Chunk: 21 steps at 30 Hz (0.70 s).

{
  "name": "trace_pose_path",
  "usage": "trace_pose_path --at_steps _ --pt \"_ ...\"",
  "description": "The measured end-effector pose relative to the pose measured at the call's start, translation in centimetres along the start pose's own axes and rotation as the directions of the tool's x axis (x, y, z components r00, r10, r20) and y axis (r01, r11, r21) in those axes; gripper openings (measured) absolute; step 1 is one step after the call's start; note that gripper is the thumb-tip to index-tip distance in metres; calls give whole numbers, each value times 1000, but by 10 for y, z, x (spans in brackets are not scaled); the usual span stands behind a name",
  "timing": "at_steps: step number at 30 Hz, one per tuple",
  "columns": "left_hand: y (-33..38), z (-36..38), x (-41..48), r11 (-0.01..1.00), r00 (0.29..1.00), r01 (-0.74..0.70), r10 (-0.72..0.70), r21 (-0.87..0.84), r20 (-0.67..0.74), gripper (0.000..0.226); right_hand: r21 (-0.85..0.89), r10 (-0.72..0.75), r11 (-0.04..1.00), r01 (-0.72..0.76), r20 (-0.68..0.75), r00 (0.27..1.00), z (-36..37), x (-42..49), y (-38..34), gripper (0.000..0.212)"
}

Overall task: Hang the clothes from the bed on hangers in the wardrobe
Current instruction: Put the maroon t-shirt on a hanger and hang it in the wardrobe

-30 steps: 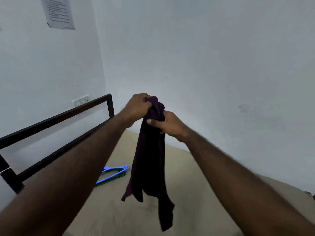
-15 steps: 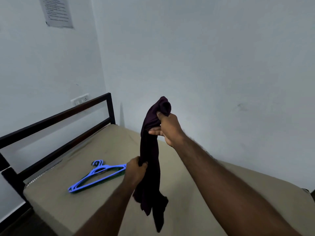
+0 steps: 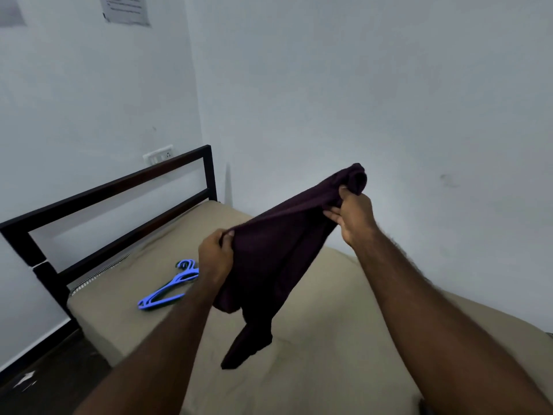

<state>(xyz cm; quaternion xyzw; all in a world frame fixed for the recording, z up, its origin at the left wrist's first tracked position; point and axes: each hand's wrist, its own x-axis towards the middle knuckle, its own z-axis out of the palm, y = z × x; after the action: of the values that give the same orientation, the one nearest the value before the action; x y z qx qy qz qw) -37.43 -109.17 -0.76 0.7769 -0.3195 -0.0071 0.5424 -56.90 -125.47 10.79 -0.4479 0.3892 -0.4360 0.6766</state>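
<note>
Printed paper notice [image 3: 125, 9] is fixed to the white wall at the upper left of the frame; its text is too small to read. Below it, a white switch-and-socket plate [image 3: 158, 154] sits on the same wall, just above the top rail of a black metal bed headboard [image 3: 119, 187] that runs across the left of the frame. Dark floor [image 3: 45, 390] shows at the lower left. A beige mattress [image 3: 329, 369] fills the lower centre and right. Blue plastic clothes hangers [image 3: 167, 292] lie flat in a stack on the mattress at left of centre, hooks towards the headboard; their count cannot be told, and the left forearm covers their right end. The left hand [image 3: 215, 256], at the centre of the frame, has its fingers curled round one edge of a dark purple fabric garment [image 3: 278, 259]. The garment is held in the air above the mattress, drawn out between both hands and sloping up to the right. Its lower part hangs down in a narrow strip at lower centre; whether the tip touches the mattress cannot be told. The right hand [image 3: 354, 217], right of centre and higher than the left, pinches the bunched upper end of the garment, with cloth folded over its fingertips.
</note>
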Motion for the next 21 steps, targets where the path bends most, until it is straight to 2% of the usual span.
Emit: trace_pose_path --at_steps 2,3,4,6,7,9,10,11,12,13,14,15,17,18,19,21 --pt "13 -12 12 999 998 -48 48 -2 37 25 -238 17 971 0 68 998 -15 1 11 36" --pt "22 -16 17 997 995 -81 81 6 67 24 -380 59 925 -12 112 992 -20 -2 17 40" --pt "31 -18 21 991 986 -135 132 22 104 23 -530 96 848 -6 142 985 -23 -6 25 48" --pt "52 -19 26 956 940 -286 266 68 212 20 -741 45 661 121 199 979 -26 -13 44 78" --pt "61 -18 25 930 902 -362 332 67 278 18 -777 -3 595 205 253 967 -23 -19 52 90" --pt "75 -11 19 881 811 -473 427 17 399 14 -747 -26 560 359 418 908 -12 -35 67 93" --pt "81 -6 13 869 777 -495 445 -4 446 13 -705 8 587 399 498 867 -5 -41 74 82" --pt "84 -3 8 868 756 -496 443 -21 481 12 -671 29 613 418 548 836 2 -47 80 59" --pt "86 -1 4 878 750 -478 430 -38 502 12 -655 12 625 425 552 834 6 -48 87 36" --pt "85 -1 2 895 754 -444 403 -49 519 11 -649 -35 625 433 531 846 8 -48 92 21" --pt "80 -3 1 916 757 -401 349 -29 553 13 -662 -70 619 422 489 869 8 -44 98 17" --pt "72 -7 2 928 741 -371 272 37 614 15 -682 -82 614 396 443 893 6 -42 100 15" --pt "46 -18 3 897 649 -359 42 257 760 15 -686 -98 653 321 343 934 -2 -38 99 18" --pt "30 -25 1 881 610 -331 -72 337 789 10 -670 -101 685 284 298 949 -7 -35 98 23" --pt "15 -31 -2 892 599 -264 -146 367 787 5 -653 -89 713 254 275 957 -13 -32 95 27" --pt "-2 -41 -11 960 631 -23 -203 280 749 4 -632 -20 744 217 303 953 -23 -27 88 27"
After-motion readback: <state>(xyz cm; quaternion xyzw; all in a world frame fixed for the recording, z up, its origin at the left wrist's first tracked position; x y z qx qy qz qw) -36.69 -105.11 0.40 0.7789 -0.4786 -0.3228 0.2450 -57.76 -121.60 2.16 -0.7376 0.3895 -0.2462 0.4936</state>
